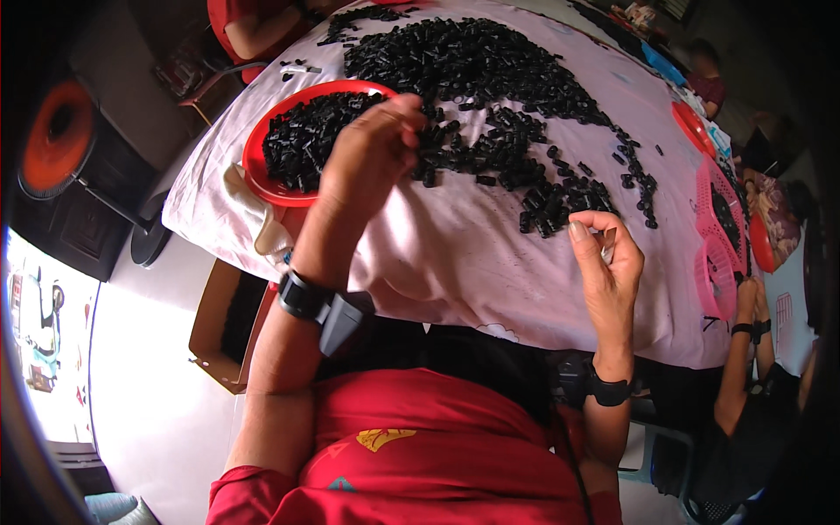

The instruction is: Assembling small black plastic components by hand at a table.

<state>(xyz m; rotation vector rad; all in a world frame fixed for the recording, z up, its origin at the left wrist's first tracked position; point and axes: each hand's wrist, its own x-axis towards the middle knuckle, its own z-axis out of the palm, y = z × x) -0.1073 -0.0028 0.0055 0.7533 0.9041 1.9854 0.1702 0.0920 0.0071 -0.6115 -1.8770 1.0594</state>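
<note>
My left hand [372, 153] is over the right rim of a red plate [254, 166]. Its fingers are curled inward and slightly blurred, and whatever they hold is hidden. Small black cylindrical pieces [306, 140] are heaped in that plate. My right hand [611, 271] is raised at the near right side of the table, thumb and forefinger brought together. Something small and pale shows between those fingers, too little to name. Just beyond this hand lies a loose cluster of the same black pieces [547, 206].
A large heap of black pieces [472, 61] covers the far part of the pink tablecloth [437, 271]. Pink baskets [717, 276] and a red plate [691, 127] line the right edge, near a co-worker's hands [752, 302]. An open cardboard box [210, 337] and a fan [57, 140] stand left.
</note>
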